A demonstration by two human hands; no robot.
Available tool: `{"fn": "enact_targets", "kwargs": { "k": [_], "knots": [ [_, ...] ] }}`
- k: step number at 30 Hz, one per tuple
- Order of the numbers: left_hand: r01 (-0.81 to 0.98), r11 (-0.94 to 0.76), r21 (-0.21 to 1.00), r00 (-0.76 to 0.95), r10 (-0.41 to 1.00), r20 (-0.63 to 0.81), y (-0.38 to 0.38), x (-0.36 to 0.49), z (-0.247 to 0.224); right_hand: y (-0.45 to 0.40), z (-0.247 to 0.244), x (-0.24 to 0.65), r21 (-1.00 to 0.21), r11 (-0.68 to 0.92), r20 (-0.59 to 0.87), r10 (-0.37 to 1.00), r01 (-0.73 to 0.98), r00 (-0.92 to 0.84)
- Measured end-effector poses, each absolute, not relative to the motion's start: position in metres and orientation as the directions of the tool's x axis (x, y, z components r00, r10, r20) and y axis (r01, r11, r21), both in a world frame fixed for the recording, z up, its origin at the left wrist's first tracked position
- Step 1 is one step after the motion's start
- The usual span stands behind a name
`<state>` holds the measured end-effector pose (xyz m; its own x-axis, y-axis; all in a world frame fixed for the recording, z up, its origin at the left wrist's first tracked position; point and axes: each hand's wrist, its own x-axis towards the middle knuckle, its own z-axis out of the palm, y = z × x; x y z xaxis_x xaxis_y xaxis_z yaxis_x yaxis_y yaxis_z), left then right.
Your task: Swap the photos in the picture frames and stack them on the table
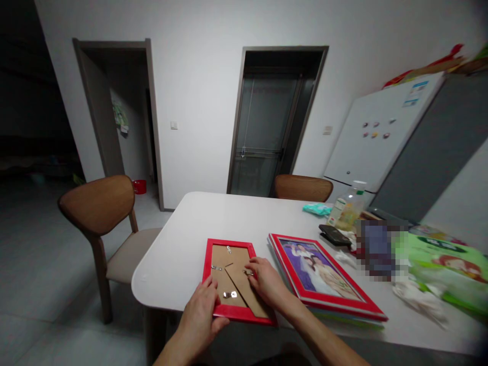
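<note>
while the near left corner of a red frame point(239, 312) was gripped by the fingers of the left hand point(202, 307), the frame was laid face down at the near edge of the worktop point(179, 244). the bent fingers of the right hand point(267, 279) were set at a metal clip point(248, 272) on the right side of the brown backing board point(218, 256); whether it was pinched or merely pressed could not be told. the step in hand was judged to be the working of that clip, and for the next move a steady frame and a careful turn by fingertip seemed called for. just to the right, a second red frame point(320, 269) was placed picture up. farther back, a bottle point(346, 207) was seen, and beyond it a fridge point(377, 132).
</note>
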<state>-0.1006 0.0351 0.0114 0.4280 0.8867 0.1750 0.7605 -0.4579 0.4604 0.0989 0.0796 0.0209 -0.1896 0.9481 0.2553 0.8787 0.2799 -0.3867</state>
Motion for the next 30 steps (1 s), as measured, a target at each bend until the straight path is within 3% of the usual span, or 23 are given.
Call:
{"fn": "enact_targets", "kwargs": {
  "k": [4, 10, 18, 24, 30],
  "knots": [
    [0.755, -0.453, 0.474, 0.433, 0.887, 0.158, 0.035, -0.101, 0.012, 0.091, 0.020, 0.107, -0.277, 0.214, 0.200, 0.966, 0.937, -0.162],
    [0.750, -0.436, 0.497, 0.415, 0.896, 0.160, 0.033, -0.101, 0.016, 0.094, 0.018, 0.103, -0.233, 0.195, 0.240, 0.961, 0.953, -0.138],
    [0.729, -0.434, 0.530, 0.400, 0.898, 0.186, 0.035, -0.101, 0.010, 0.095, 0.017, 0.100, -0.270, 0.229, 0.288, 0.946, 0.935, -0.149],
    [0.733, -0.417, 0.538, 0.387, 0.905, 0.174, 0.034, -0.100, 0.011, 0.098, 0.011, 0.055, -0.392, 0.389, 0.319, 0.907, 0.834, -0.274],
    [0.732, -0.448, 0.513, 0.413, 0.891, 0.188, 0.035, -0.099, 0.010, 0.116, 0.007, 0.020, -0.297, 0.285, 0.288, 0.937, 0.911, -0.199]
  ]
}}
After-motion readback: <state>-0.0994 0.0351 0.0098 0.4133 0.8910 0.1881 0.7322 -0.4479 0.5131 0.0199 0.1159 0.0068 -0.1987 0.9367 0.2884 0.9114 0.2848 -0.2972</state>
